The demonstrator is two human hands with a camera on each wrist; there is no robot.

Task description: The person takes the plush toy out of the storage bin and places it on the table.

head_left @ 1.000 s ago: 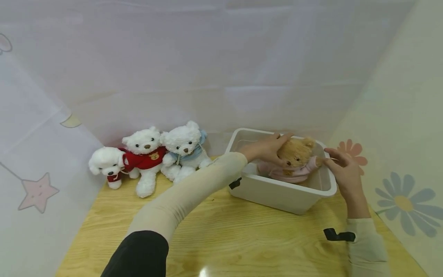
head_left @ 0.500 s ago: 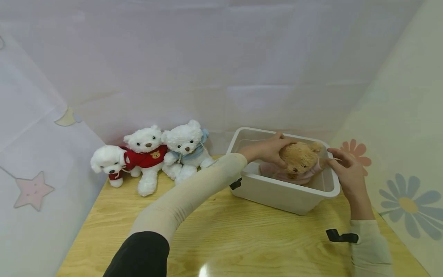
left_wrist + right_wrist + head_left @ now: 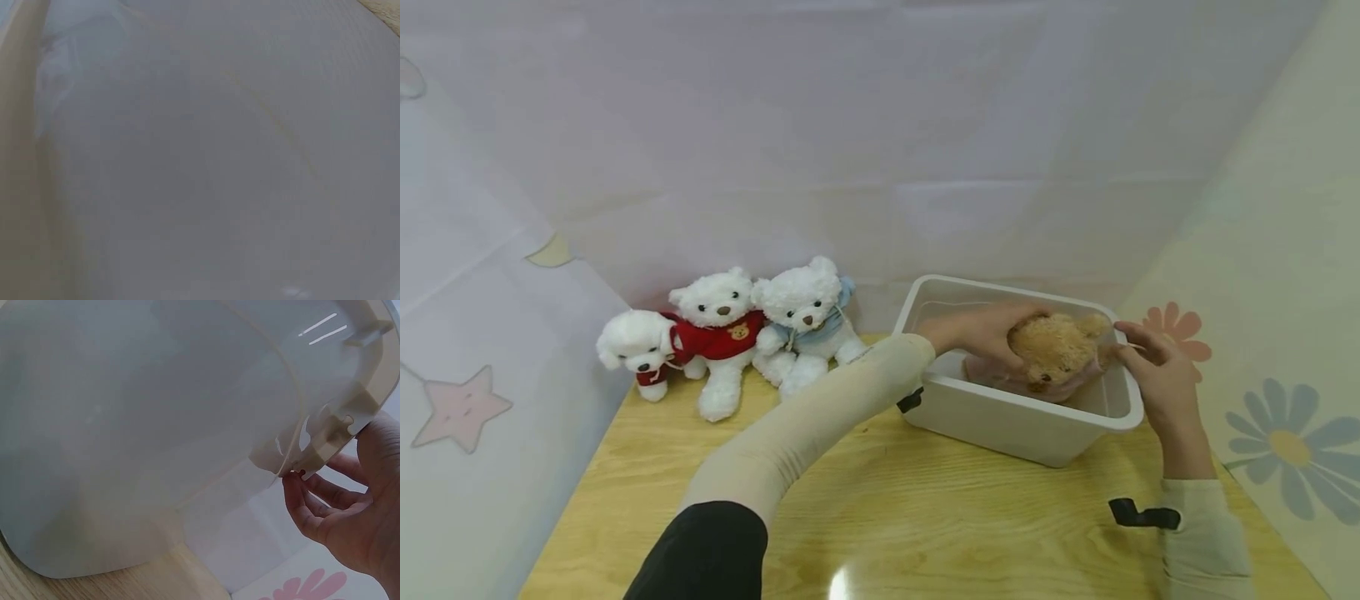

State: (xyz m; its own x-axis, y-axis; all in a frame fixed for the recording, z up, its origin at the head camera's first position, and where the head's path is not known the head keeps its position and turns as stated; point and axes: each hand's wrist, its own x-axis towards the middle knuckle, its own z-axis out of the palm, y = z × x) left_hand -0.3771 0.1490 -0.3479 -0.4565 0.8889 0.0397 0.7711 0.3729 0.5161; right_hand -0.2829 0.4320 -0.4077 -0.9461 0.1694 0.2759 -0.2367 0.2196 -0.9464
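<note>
A light brown teddy bear in pink clothes lies inside a whitish plastic bin, head tipped forward so its face is mostly hidden. My left hand reaches over the front rim and grips the bear around the head. At the bin's right end, my right hand holds the rim, close to the bear's raised arm. From the right wrist, the fingers of that hand curl under the edge of the bin. Only the bin's blurred grey wall fills most of the left wrist view.
Left of the bin, a white toy dog, a white bear in a red sweater and a white bear in blue sit against the back cloth. All rest on a wooden table. Printed cloth walls stand on both sides.
The brown bear's head has tipped forward, lower and to the right in the bin, with my left hand following it. My right hand stays at the rim.
</note>
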